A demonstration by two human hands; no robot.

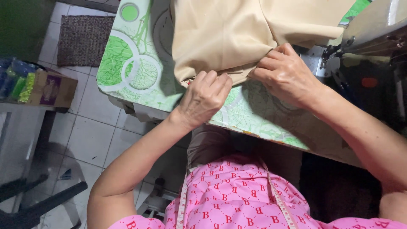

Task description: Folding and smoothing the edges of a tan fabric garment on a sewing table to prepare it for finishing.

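Along the near edge of the cream fabric (224, 34), spread on the green-patterned table (135, 72), both hands pinch a folded hem: the left hand (205, 97) is curled narrow on the fold and the right hand (286, 74) presses it just beside. The step looks like creasing the hem; the next move likely calls for feeding that edge straight toward the sewing machine (373, 29), right of the fabric.

One head-worn camera; looks steeply down, close over the sewing table (127, 80) edge.
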